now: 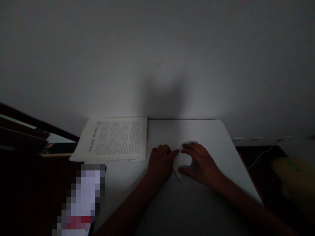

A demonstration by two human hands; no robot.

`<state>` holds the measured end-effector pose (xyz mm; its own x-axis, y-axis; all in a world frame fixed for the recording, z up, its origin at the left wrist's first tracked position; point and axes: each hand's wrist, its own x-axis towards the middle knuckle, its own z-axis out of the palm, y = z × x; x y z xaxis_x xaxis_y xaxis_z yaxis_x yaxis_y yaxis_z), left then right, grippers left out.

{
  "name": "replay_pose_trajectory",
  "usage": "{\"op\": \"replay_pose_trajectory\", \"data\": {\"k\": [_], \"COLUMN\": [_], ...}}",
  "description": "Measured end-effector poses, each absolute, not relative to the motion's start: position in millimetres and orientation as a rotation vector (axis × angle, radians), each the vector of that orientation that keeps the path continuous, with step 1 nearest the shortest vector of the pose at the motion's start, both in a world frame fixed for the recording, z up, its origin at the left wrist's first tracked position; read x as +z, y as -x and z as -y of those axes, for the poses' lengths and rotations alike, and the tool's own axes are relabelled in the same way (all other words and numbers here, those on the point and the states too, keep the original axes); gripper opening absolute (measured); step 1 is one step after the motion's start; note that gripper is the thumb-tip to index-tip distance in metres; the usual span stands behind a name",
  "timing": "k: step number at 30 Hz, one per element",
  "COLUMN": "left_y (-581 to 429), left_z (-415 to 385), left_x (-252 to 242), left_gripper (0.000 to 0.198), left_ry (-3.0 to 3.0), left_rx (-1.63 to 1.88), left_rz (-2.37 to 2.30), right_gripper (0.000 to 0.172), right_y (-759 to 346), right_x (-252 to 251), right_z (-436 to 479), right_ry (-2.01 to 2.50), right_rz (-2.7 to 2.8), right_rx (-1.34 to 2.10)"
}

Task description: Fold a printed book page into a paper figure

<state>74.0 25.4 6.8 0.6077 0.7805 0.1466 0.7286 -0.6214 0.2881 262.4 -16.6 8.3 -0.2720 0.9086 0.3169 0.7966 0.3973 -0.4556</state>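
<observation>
Flanking white paper [177,163] at lower centre, left hand [161,162] (grip: can't tell) and right hand [203,162] (grip apart) leave room before bench [209,131] edge, frame right.

Both forearms are bare and dim, reaching forward and converging from the lower edge of the view. The left forearm [128,207] slants up to the right; its wrist [149,177] looks nearly straight, and the left hand [159,164] lies back upward, fingers [159,149] curled, thumb [175,152] stretched toward the other hand. The right forearm [242,198] slants up to the left. The right hand [203,162] bends into a C, its fingers above and thumb below, tips well apart. The hands sit close together.
</observation>
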Motion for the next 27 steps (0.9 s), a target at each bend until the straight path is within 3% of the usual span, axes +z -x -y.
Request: {"op": "replay_pose_trajectory", "data": {"k": [12,15,22,27], "left_y": [-73,-71,-63,-57], "left_z": [-27,-28,-26,-24], "left_x": [6,7,9,11], "left_gripper": [0.032,0.032,0.065,0.073], "left_ry": [-2.658,-2.633,-2.477,-2.439], "left_rx": [0.393,0.43,0.601,0.622], "left_rz": [-1.215,-1.145,-1.024,-0.999], "right_gripper": [0.088,0.077,0.057,0.043], "right_y": [-257,-258,-256,-253], "right_x": [12,11,12,13], "right_z": [25,28,38,40], "right_ry": [1.533,1.439,1.426,1.46], "right_rz": [2.186,2.245,2.288,2.294], "right_rx": [0.307,0.24,0.171,0.122]}}
